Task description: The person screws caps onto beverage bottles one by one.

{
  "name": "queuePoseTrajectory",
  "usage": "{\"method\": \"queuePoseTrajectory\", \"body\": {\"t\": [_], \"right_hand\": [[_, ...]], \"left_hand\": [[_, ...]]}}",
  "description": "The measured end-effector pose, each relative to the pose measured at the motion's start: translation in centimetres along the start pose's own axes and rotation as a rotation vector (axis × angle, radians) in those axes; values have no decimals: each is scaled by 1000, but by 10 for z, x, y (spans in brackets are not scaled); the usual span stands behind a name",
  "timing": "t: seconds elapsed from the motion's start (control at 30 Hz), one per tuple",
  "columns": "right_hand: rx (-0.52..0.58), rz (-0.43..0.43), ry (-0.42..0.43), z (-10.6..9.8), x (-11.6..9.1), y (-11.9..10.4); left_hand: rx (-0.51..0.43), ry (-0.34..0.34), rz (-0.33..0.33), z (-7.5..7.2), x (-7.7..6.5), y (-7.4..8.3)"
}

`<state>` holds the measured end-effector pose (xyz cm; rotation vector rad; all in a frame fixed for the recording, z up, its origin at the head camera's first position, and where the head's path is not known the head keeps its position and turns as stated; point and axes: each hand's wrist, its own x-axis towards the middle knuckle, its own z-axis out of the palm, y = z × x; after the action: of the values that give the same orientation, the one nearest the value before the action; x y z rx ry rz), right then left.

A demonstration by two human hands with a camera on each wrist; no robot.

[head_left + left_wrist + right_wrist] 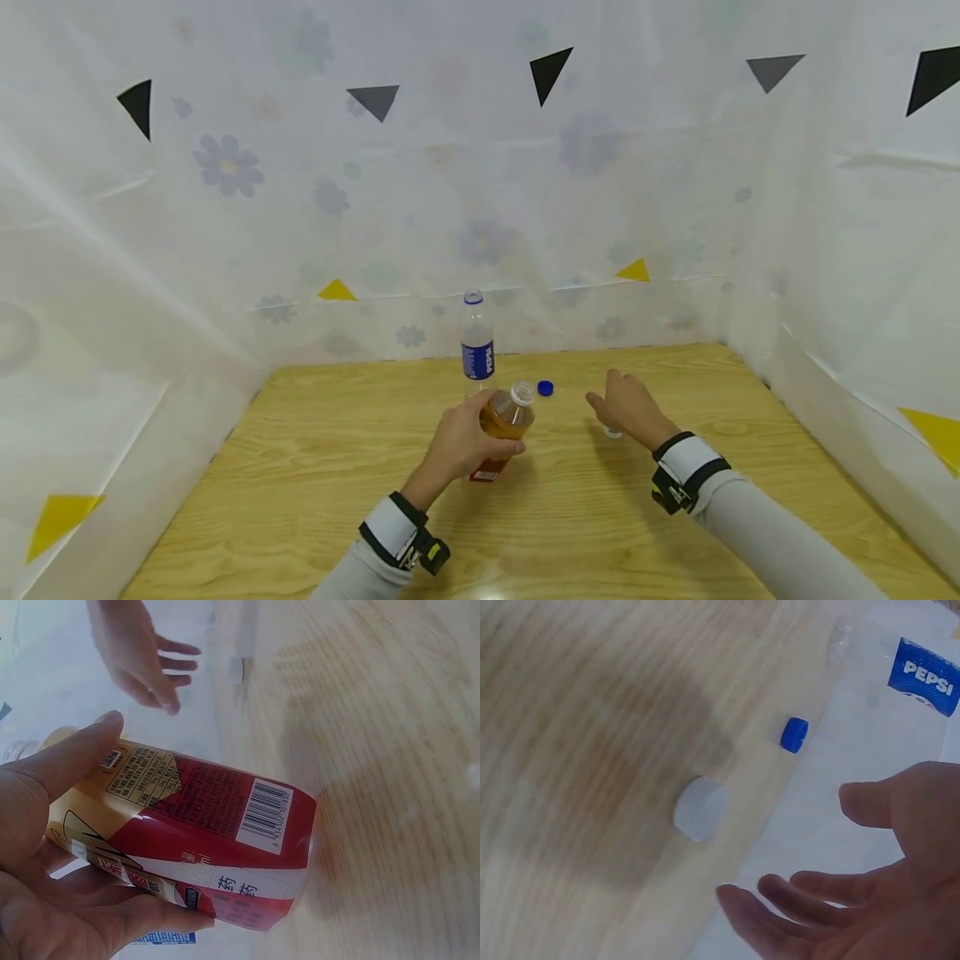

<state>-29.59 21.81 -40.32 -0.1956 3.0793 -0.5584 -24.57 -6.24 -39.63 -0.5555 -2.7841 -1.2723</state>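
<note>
My left hand (459, 442) grips a bottle of amber drink (510, 422) round its side, thumb and fingers on opposite sides. The bottle leans, and its red and gold label with a barcode (265, 815) faces the left wrist camera. Its white neck points up without a cap on it in the head view. To the right, my right hand (632, 408) hovers over a white bottle cap (702, 809) lying on the table. Its fingers (814, 911) are loosely spread and hold nothing; a gap shows between them and the cap in the right wrist view.
Behind the amber drink stands a clear, uncapped Pepsi bottle (477, 361) with a blue label. A blue cap (545, 388) lies to its right on the wooden table (315, 467). White patterned sheeting (480, 183) encloses the table's back and sides.
</note>
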Motion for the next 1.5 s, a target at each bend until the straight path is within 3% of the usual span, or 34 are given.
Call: {"method": "queuePoseTrajectory", "body": {"t": [0.2,0.53,1.13,1.5], "right_hand": [[-14,79,-132,6,-1,7],[-14,1,-176,9,-5,13],[-13,-57,-72,23,-6,19],[6,-44,-81,26,-6,16]], "left_hand": [[-14,0,-4,0,-1,0],[-27,3,-7,-2,-1,-1],[-32,1,-7,-3,1,-6],[-22,3,3,-2,1,-8]]}}
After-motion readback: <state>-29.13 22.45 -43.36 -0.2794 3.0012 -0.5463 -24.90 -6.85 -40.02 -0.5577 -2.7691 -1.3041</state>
